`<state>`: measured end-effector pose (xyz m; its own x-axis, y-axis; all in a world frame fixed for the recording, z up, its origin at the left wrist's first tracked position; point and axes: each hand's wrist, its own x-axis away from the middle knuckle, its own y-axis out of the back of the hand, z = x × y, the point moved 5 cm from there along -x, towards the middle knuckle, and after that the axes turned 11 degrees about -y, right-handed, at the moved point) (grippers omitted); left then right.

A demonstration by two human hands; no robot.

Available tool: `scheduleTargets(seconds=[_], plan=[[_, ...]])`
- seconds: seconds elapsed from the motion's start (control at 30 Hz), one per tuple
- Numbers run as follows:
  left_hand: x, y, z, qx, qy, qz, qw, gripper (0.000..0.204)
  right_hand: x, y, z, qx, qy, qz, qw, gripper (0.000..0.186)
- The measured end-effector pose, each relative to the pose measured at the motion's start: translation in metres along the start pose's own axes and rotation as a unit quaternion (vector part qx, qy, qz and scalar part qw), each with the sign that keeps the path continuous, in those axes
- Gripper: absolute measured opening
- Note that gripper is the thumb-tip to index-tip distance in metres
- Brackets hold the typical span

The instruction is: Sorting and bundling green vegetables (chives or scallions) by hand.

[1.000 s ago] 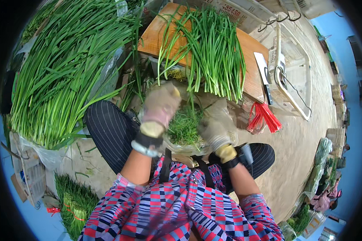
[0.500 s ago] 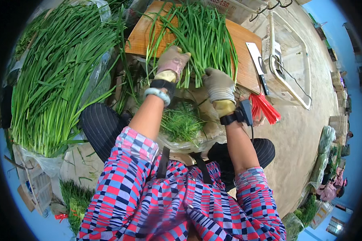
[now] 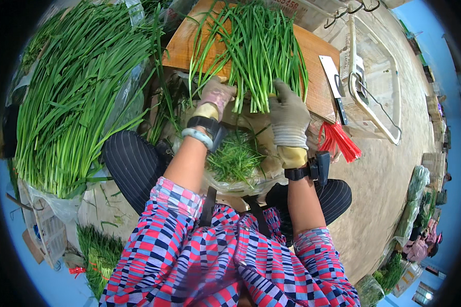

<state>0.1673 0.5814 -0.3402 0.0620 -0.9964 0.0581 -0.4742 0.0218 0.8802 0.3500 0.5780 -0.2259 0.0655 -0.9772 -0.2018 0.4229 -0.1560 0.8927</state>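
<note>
2 forearms (image 3: 187,159) reach forward, left grip (image 3: 216,95) turned inward, right grip (image 3: 290,115) showing its back.

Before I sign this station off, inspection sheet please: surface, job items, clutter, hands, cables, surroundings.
Surface: wooden board, partly covered.
Job items: long green stalks across the board, pale ends over its near edge; knife at the right end, black handle toward the person.
Clutter: loose green trimmings below the board; red strips by its near right corner.
Hands: left hand and right hand gloved, at the stalks' pale ends; grip unclear.
Cables: nothing clearly seen.
Surroundings: large heap of greens at left, white crate at right, another person far right.
</note>
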Motion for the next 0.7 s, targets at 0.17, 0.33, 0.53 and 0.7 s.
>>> scheduleTargets(seconds=[0.17,0.33,0.53,0.7], plan=[[-0.003,-0.004,0.017,0.369,0.171,0.014,0.913,0.037,-0.009,-0.046,0.049,0.17,0.199,0.076,0.962,0.015],[0.003,0.007,-0.036,-0.106,-0.187,0.082,0.973,0.034,-0.03,-0.078,0.025,0.169,0.308,0.038,0.936,0.009],[-0.003,-0.004,-0.001,0.317,0.091,-0.007,0.944,0.028,0.026,-0.059,0.032,0.209,0.321,0.185,0.905,0.009],[-0.008,0.005,-0.003,0.254,-0.024,0.039,0.966,0.022,0.132,-0.07,-0.009,0.084,0.32,0.481,0.812,0.024]])
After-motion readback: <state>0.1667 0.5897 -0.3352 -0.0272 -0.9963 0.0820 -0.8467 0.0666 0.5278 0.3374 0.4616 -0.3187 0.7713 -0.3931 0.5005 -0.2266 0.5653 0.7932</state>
